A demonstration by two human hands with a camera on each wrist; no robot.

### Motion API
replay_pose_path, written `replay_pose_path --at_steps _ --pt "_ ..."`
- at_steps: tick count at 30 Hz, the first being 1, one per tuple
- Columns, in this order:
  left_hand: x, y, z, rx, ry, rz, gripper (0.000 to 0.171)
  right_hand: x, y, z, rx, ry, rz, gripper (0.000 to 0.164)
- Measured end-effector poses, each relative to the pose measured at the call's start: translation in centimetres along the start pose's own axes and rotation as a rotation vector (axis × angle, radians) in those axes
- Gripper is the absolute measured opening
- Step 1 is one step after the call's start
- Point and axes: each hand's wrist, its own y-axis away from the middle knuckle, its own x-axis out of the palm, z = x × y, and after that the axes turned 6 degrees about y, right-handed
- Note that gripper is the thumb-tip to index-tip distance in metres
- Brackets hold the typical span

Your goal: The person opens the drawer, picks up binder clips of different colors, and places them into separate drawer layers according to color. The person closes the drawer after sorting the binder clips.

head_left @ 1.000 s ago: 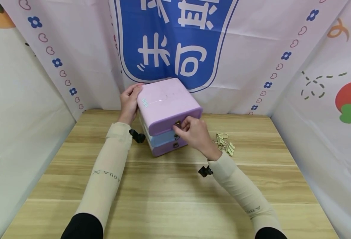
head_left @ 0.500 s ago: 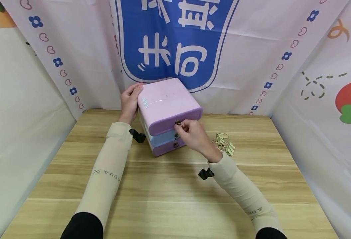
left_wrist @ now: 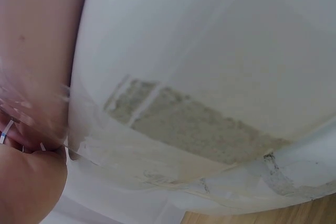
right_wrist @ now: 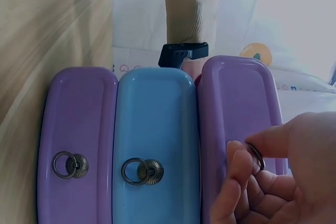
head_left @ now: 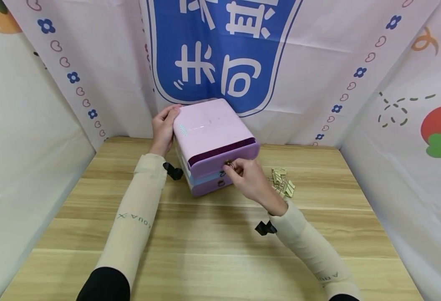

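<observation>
A small three-drawer box [head_left: 209, 125] with a pale pink top stands at the back of the table. My left hand [head_left: 163, 128] holds its rear left corner, some fingers hidden behind it. In the left wrist view the white side wall [left_wrist: 210, 87] fills most of the picture. My right hand [head_left: 247, 175] pinches the brass ring pull [right_wrist: 256, 157] of the purple top drawer [right_wrist: 244, 98] between thumb and finger. That drawer stands slightly out, with a dark gap behind its front. The blue middle drawer [right_wrist: 157, 129] and the lower purple drawer [right_wrist: 81, 119] are closed, their rings hanging free.
Several gold binder clips [head_left: 282, 182] lie in a small heap on the wooden table [head_left: 213, 251], right of the box. A printed cloth backdrop [head_left: 299, 75] rises just behind the box. White cloth side walls [head_left: 404, 179] flank the table.
My right hand has drawn the top drawer a short way toward me by its ring, so a dark gap shows above its front. My left hand keeps its place on the box.
</observation>
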Motion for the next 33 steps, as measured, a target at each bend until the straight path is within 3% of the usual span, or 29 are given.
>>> replay_pose_path --at_steps 12,20,26,33 --pt "0.1 -0.1 -0.2 0.001 0.004 0.005 0.027 -0.8 2.6 0.3 -0.005 0.027 0.007 0.028" --pt "0.0 -0.1 -0.2 0.011 0.006 -0.005 0.027 -1.1 3.0 0.2 -0.019 0.043 0.017 0.023" --pt "0.0 0.0 0.0 -0.004 0.009 -0.004 0.026 -0.9 3.0 -0.9 -0.017 0.034 0.053 0.012" --pt "0.1 0.1 0.1 0.007 0.012 -0.001 0.025 -1.9 3.8 -2.9 -0.050 0.135 0.069 0.007"
